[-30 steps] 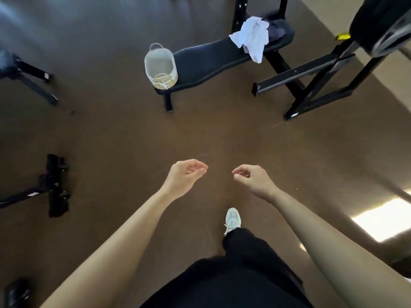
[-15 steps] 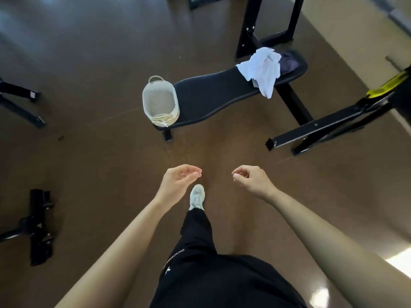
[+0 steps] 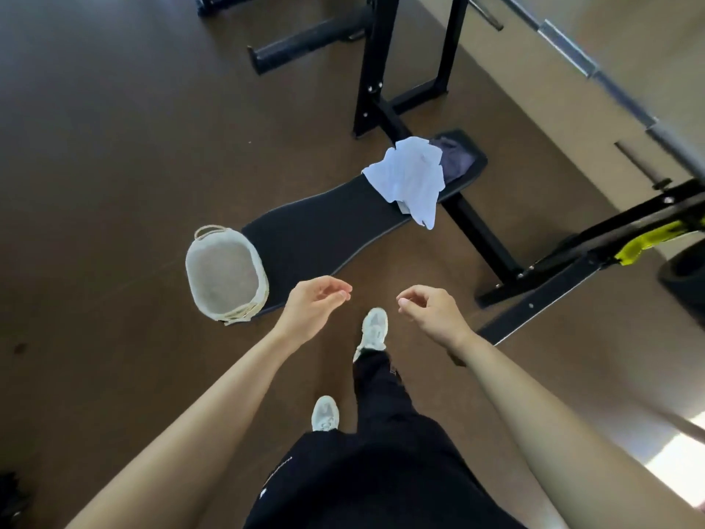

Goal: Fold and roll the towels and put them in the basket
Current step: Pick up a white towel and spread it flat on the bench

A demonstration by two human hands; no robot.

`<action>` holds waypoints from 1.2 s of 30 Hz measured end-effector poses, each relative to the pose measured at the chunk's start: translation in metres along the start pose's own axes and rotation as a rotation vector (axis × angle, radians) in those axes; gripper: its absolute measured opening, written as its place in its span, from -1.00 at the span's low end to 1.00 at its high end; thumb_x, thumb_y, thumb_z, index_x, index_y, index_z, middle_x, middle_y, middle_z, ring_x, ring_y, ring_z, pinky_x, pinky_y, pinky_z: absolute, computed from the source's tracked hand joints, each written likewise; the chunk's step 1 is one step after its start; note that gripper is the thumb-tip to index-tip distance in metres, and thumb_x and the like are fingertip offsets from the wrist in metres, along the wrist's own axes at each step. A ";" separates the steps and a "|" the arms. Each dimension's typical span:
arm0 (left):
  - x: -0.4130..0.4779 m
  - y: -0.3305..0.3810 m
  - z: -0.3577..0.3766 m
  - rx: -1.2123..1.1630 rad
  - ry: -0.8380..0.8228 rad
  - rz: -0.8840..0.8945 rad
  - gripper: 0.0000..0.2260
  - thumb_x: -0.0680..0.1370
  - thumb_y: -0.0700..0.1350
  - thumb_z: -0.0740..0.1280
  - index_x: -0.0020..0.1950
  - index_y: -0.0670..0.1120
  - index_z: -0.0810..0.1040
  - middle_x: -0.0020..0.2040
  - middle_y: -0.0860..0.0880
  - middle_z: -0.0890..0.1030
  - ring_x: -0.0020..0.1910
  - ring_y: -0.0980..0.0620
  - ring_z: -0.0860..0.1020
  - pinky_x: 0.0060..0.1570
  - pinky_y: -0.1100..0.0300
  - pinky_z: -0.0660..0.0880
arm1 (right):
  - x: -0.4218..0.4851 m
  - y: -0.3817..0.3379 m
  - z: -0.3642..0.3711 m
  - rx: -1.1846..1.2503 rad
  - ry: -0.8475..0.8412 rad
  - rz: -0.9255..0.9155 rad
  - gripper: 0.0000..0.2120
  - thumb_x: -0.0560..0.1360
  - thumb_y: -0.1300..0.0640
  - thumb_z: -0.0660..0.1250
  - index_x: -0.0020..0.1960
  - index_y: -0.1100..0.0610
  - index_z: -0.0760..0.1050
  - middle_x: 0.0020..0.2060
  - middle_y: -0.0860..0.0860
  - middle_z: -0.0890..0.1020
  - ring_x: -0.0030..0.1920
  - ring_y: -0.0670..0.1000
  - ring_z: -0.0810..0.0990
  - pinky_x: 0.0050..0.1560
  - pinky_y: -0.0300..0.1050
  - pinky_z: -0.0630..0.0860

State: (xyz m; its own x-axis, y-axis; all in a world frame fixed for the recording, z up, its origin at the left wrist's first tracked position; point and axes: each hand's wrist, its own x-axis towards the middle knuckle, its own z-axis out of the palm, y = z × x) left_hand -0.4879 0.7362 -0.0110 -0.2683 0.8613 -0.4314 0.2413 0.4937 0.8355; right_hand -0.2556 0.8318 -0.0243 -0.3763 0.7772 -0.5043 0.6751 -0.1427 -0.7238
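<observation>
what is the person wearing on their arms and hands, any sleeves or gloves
The left arm and right arm are bare as far as the frame reaches, no sleeve in view. The left hand and right hand show no gloves, rings, watch or bands. Lower down: black trousers with small white lettering, white trainers.

- Two towels are being counted: one white towel point(image 3: 410, 181) and one dark towel point(image 3: 456, 162) partly under it.
- One basket point(image 3: 225, 276) is being counted.
- One padded black surface point(image 3: 324, 231) is being counted, carrying both towels.
- Two hands are being counted: one left hand point(image 3: 311, 307) and one right hand point(image 3: 433, 313).
- Two pale shoes are being counted on the floor: one forward shoe point(image 3: 374, 328) and one rear shoe point(image 3: 325, 413).
- One barbell point(image 3: 595, 70) is being counted along the wall.
</observation>
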 end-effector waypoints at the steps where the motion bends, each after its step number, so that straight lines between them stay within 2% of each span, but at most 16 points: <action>1: 0.024 0.007 0.002 0.022 -0.011 -0.015 -0.89 0.62 -0.09 0.39 0.04 0.06 0.71 -0.07 0.14 0.73 0.01 0.17 0.66 0.16 0.17 0.57 | 0.021 -0.002 -0.009 0.017 0.008 0.005 -0.92 0.56 0.14 0.39 -0.04 0.06 0.68 -0.16 -0.07 0.73 -0.08 0.00 0.70 0.11 -0.02 0.62; 4: 0.095 0.029 0.011 0.043 -0.036 -0.078 -0.89 0.60 -0.07 0.40 -0.01 0.11 0.71 -0.08 0.16 0.71 -0.01 0.16 0.65 0.08 0.20 0.57 | 0.081 -0.008 -0.037 0.070 0.026 0.032 -0.91 0.56 0.15 0.39 -0.07 0.02 0.66 -0.20 -0.07 0.72 -0.15 -0.06 0.68 0.03 -0.12 0.61; 7: 0.162 0.057 0.021 0.055 -0.064 -0.116 -0.89 0.58 -0.09 0.40 -0.02 0.09 0.72 -0.13 0.14 0.71 -0.10 0.17 0.63 -0.05 0.24 0.50 | 0.136 -0.013 -0.068 0.088 0.037 0.077 -0.89 0.58 0.15 0.37 -0.09 0.04 0.65 -0.23 -0.04 0.72 -0.25 -0.12 0.64 -0.05 -0.19 0.58; 9: 0.204 0.077 0.025 0.048 -0.081 -0.128 -0.89 0.59 -0.10 0.40 -0.01 0.07 0.72 -0.13 0.11 0.72 -0.13 0.12 0.64 -0.10 0.18 0.52 | 0.171 -0.018 -0.088 0.074 0.028 0.098 -0.90 0.58 0.14 0.37 -0.07 0.06 0.66 -0.23 -0.05 0.72 -0.25 -0.12 0.66 -0.07 -0.21 0.56; 12: 0.258 0.098 0.028 0.028 -0.091 -0.148 -0.88 0.60 -0.11 0.38 0.03 0.03 0.72 -0.07 0.06 0.73 -0.03 0.05 0.67 0.01 0.13 0.58 | 0.222 -0.028 -0.115 0.031 0.025 0.131 -0.89 0.59 0.10 0.37 -0.04 0.05 0.67 -0.21 -0.06 0.72 -0.15 -0.07 0.69 -0.05 -0.21 0.55; 18: 0.371 0.111 0.037 -0.019 -0.099 -0.198 -0.87 0.58 -0.13 0.37 0.02 0.00 0.72 -0.09 0.06 0.73 -0.05 0.08 0.67 0.04 0.21 0.58 | 0.322 -0.032 -0.147 -0.054 0.001 0.185 -0.88 0.59 0.07 0.35 -0.07 0.01 0.66 -0.18 -0.08 0.71 -0.05 -0.02 0.67 0.01 -0.10 0.56; 22: 0.464 0.098 0.060 -0.125 -0.099 -0.324 -0.86 0.61 -0.16 0.34 0.02 -0.11 0.71 -0.06 -0.05 0.73 -0.08 0.05 0.65 0.06 0.13 0.59 | 0.385 -0.016 -0.158 -0.039 0.017 0.269 -0.89 0.56 0.05 0.38 -0.06 0.04 0.67 -0.13 -0.04 0.72 -0.02 0.04 0.68 0.12 0.11 0.63; 26: 0.535 0.065 0.091 -0.205 -0.090 -0.461 -0.88 0.60 -0.15 0.38 0.02 -0.13 0.70 -0.07 -0.06 0.72 -0.12 0.05 0.64 -0.04 0.16 0.58 | 0.443 0.007 -0.163 -0.018 0.028 0.332 -0.88 0.54 0.09 0.38 -0.07 0.08 0.68 -0.14 0.03 0.72 -0.07 0.09 0.70 0.13 0.17 0.63; 29: 0.573 0.043 0.117 -0.240 -0.090 -0.524 -0.91 0.61 -0.14 0.37 0.02 -0.10 0.67 -0.05 -0.06 0.70 -0.14 0.05 0.63 -0.15 0.24 0.53 | 0.482 0.025 -0.163 -0.012 0.000 0.371 -0.88 0.55 0.11 0.38 -0.03 0.12 0.68 -0.16 0.05 0.72 -0.15 0.04 0.69 0.11 0.15 0.65; 32: 0.609 0.023 0.140 -0.281 -0.050 -0.561 -0.76 0.60 -0.12 0.35 0.26 -0.09 0.58 0.15 -0.07 0.65 -0.09 0.02 0.63 0.00 0.12 0.58 | 0.521 0.041 -0.163 -0.042 -0.059 0.381 -0.88 0.55 0.15 0.38 -0.02 0.16 0.67 -0.21 0.02 0.72 -0.21 -0.02 0.70 0.02 0.07 0.67; 34: 0.632 0.014 0.153 -0.271 0.022 -0.553 -0.68 0.61 -0.08 0.35 0.36 -0.03 0.48 0.19 -0.01 0.58 0.05 0.01 0.61 0.12 0.07 0.57 | 0.551 0.055 -0.162 -0.065 -0.097 0.368 -0.86 0.55 0.15 0.38 0.02 0.17 0.67 -0.20 0.01 0.72 -0.20 0.00 0.71 0.01 0.07 0.67; 35: 0.643 0.013 0.158 -0.253 0.057 -0.534 -0.73 0.61 -0.07 0.34 0.31 0.00 0.49 0.16 0.01 0.56 0.07 0.02 0.58 0.11 0.09 0.55 | 0.566 0.062 -0.161 -0.081 -0.117 0.358 -0.85 0.56 0.15 0.37 0.05 0.17 0.67 -0.18 0.01 0.72 -0.17 0.03 0.72 0.05 0.08 0.66; 36: 0.655 0.011 0.163 -0.235 0.080 -0.512 -0.85 0.62 -0.07 0.32 0.18 0.03 0.51 0.08 0.04 0.55 0.02 0.04 0.57 0.05 0.11 0.52 | 0.581 0.069 -0.161 -0.101 -0.138 0.342 -0.84 0.56 0.15 0.37 0.07 0.17 0.67 -0.16 0.01 0.71 -0.13 0.06 0.72 0.09 0.09 0.64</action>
State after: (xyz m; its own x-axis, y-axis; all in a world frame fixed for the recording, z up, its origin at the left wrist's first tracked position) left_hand -0.5092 1.3256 -0.3397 -0.3685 0.5030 -0.7818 -0.1497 0.7979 0.5839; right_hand -0.3259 1.3720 -0.2910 -0.1954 0.6045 -0.7723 0.8330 -0.3133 -0.4560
